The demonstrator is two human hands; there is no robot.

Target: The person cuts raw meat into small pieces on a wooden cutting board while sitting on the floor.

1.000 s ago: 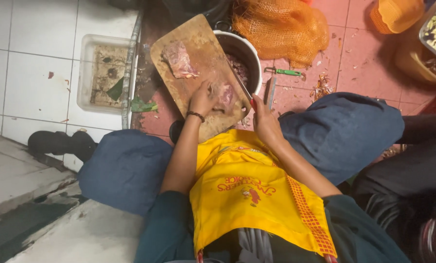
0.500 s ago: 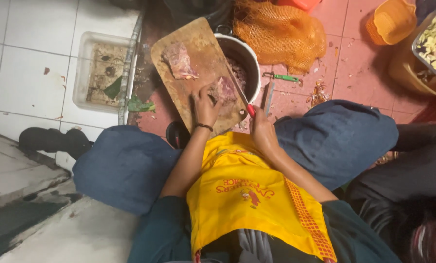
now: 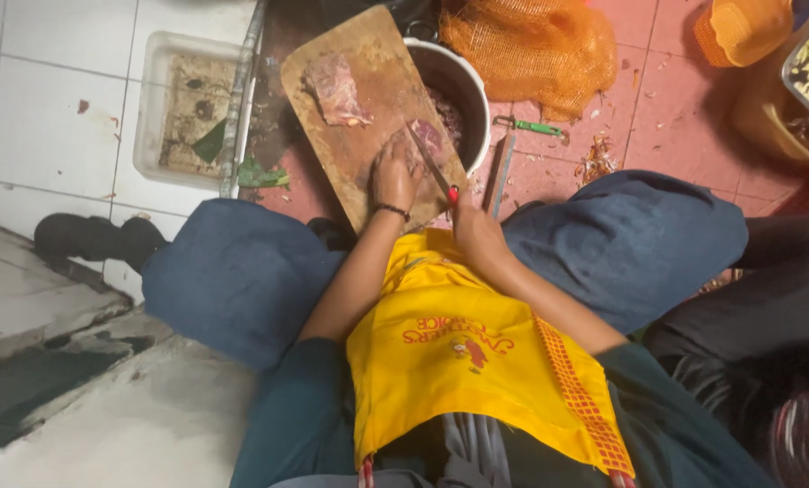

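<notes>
**A:** The small reddish-pink piece of raw meat point(image 3: 425, 136) lay at the near right corner of the worn wooden cutting board point(image 3: 359, 86), didn't it?

**B:** It did, just beyond the fingertips of the left hand point(image 3: 394, 173), which was curled flat on the board and pressing on or right beside the piece. The right hand point(image 3: 473, 226) sat nearer the body and to the right, closed round the red handle of a narrow-bladed knife point(image 3: 433, 164).

**A:** Which way did the blade run?

**B:** Diagonally, from the handle at near right up toward far left, its tip reaching the meat. So the meat lay on the far side of both hands, the left hand being the closer one.

**A:** Anything else on the board?

**B:** A larger pale pink slab of meat point(image 3: 337, 89) lay further off, toward the far left, well apart from the hands. A round metal pot point(image 3: 463, 86) stood against the board's right edge.

**A:** What couldn't you make out?

**B:** Whether the left fingers actually pinned the piece, since they covered its near edge. The pot's contents were dark and unclear, and the board's far end was cut off by the frame.
</notes>
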